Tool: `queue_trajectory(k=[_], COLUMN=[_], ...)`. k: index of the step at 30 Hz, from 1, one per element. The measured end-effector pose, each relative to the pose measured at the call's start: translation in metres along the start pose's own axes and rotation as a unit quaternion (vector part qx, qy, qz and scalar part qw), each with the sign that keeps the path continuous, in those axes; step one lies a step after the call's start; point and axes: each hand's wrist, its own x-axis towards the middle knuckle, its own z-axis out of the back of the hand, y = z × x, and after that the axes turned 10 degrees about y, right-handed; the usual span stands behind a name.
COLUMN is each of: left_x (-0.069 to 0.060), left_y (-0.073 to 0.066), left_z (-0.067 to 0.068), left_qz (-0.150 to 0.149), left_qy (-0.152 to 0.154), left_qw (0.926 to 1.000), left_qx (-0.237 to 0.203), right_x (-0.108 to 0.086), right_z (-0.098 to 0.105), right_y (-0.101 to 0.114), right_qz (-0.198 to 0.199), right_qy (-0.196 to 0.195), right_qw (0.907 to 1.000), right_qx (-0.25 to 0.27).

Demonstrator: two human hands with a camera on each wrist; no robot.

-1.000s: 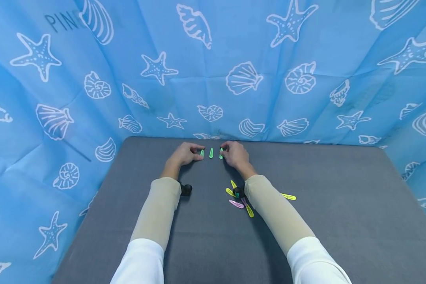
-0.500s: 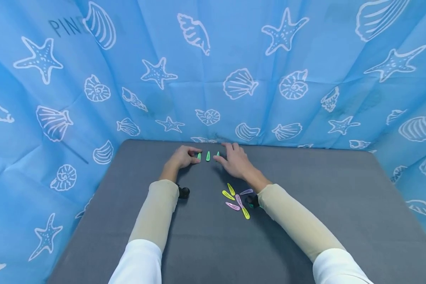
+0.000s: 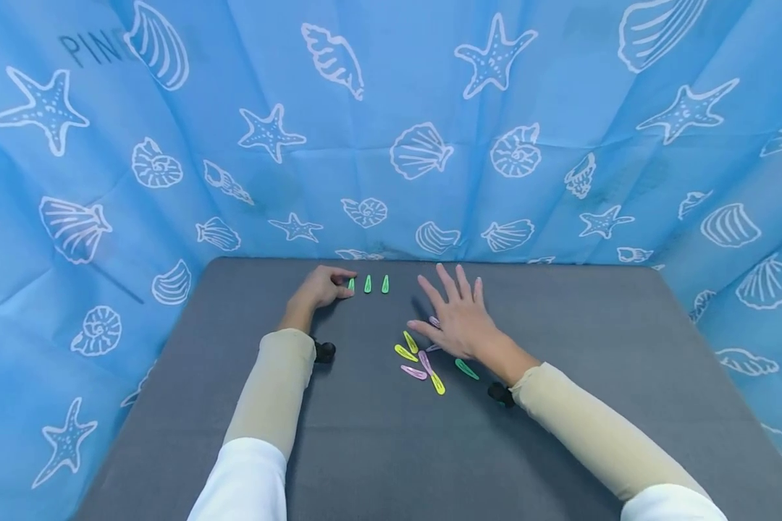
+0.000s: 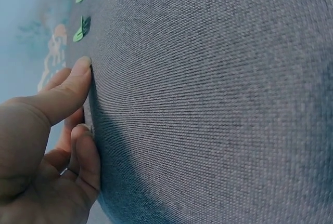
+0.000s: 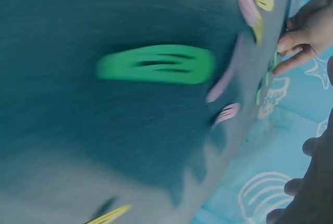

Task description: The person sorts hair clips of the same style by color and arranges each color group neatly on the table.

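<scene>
Three light-green snap hair clips stand in a row near the table's back edge. My left hand (image 3: 319,288) pinches the leftmost clip (image 3: 351,284) between thumb and forefinger; in the left wrist view the fingers hide it. The middle clip (image 3: 368,284) and right clip (image 3: 385,284) lie free. My right hand (image 3: 465,325) is spread, palm down, above the loose clips and holds nothing. Under or beside it lie a purple clip (image 3: 434,321), a darker green clip (image 5: 156,64) and a pink clip (image 3: 413,372).
Yellow clips (image 3: 410,341) lie among the pink and purple ones left of my right hand. Another yellow clip (image 5: 109,216) shows in the right wrist view. A blue shell-patterned curtain (image 3: 365,166) hangs behind the grey table (image 3: 365,449).
My right hand has let go of the rightmost light-green clip, moved back to the right and spread its fingers over the loose clips. The left hand has stayed at the leftmost clip.
</scene>
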Motion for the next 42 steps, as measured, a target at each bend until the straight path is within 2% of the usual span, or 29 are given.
queue_trajectory(k=[5, 9, 18, 21, 25, 33, 36, 42], left_x=[0.004, 0.006, 0.003, 0.003, 0.005, 0.005, 0.002, 0.000], left_y=[0.001, 0.001, 0.000, 0.000, 0.001, 0.002, 0.001, 0.000], left_z=[0.000, 0.000, 0.000, 0.000, 0.000, -0.002, -0.003, -0.001], left_qz=[0.014, 0.017, 0.005, 0.012, 0.019, 0.011, 0.008, 0.008], left_qy=[0.010, 0.008, 0.004, 0.006, 0.012, 0.002, -0.001, -0.001], left_qw=[0.9998, 0.9998, 1.0000, 0.9999, 0.9997, 0.9999, 1.0000, 1.0000], left_qx=[-0.009, -0.012, -0.005, -0.006, -0.008, 0.002, 0.004, 0.001], right_x=[-0.026, -0.042, -0.071, -0.078, -0.084, -0.087, -0.085, -0.083], right_z=[-0.010, -0.017, -0.019, -0.020, -0.026, -0.029, -0.030, -0.030], right_y=[-0.014, -0.024, -0.035, -0.037, -0.037, -0.030, -0.030, -0.028], right_qz=[0.024, 0.028, 0.006, 0.004, 0.014, 0.040, 0.056, 0.097], right_qy=[-0.010, -0.008, 0.017, 0.021, 0.013, -0.022, -0.024, 0.005], right_qw=[0.9996, 0.9996, 0.9996, 0.9995, 0.9995, 0.9989, 0.9981, 0.9923], right_qx=[-0.013, -0.008, 0.020, 0.025, 0.024, 0.009, 0.009, 0.077])
